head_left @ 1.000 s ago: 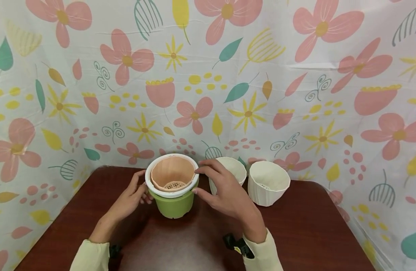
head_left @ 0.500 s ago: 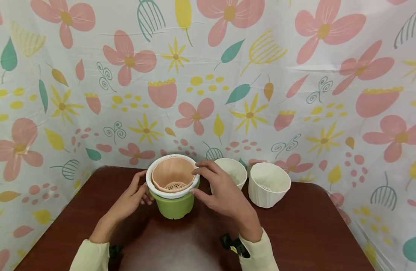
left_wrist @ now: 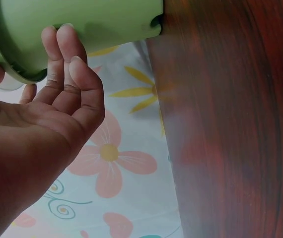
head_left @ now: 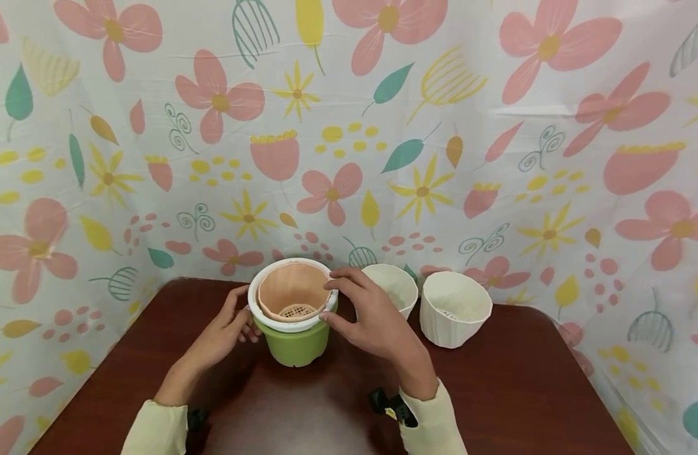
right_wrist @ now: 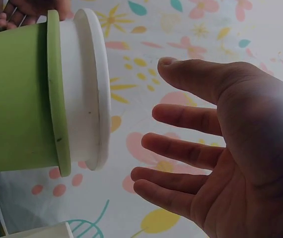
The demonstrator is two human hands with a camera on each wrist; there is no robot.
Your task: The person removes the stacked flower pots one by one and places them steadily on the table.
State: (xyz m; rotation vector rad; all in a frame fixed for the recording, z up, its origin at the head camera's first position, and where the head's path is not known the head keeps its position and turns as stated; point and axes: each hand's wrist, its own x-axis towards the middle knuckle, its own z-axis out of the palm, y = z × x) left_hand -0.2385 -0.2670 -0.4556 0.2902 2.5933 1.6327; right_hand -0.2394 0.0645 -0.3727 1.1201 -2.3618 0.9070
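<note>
Three nested pots stand on the table: a green flower pot point(head_left: 297, 349) outside, a white pot point(head_left: 254, 302) within it, and a peach pot point(head_left: 283, 284) with a perforated bottom innermost. My left hand point(head_left: 226, 328) is at their left side. In the left wrist view its loosely bent fingers lie against or close beside the green wall, the thumb near the rim; firm contact is unclear. On the right, my right hand point(head_left: 374, 319) hovers by the white rim. The right wrist view shows its fingers point(right_wrist: 181, 148) spread and apart from the pots, holding nothing.
Two cream fluted pots stand to the right: one point(head_left: 453, 325) is in plain sight, the other point(head_left: 390, 281) is partly behind my right hand. A floral cloth point(head_left: 349, 139) hangs behind the dark wooden table point(head_left: 525, 392).
The head view has shifted slightly. My right hand has come a little closer to the nested pots; the left hand and the pots look unmoved.
</note>
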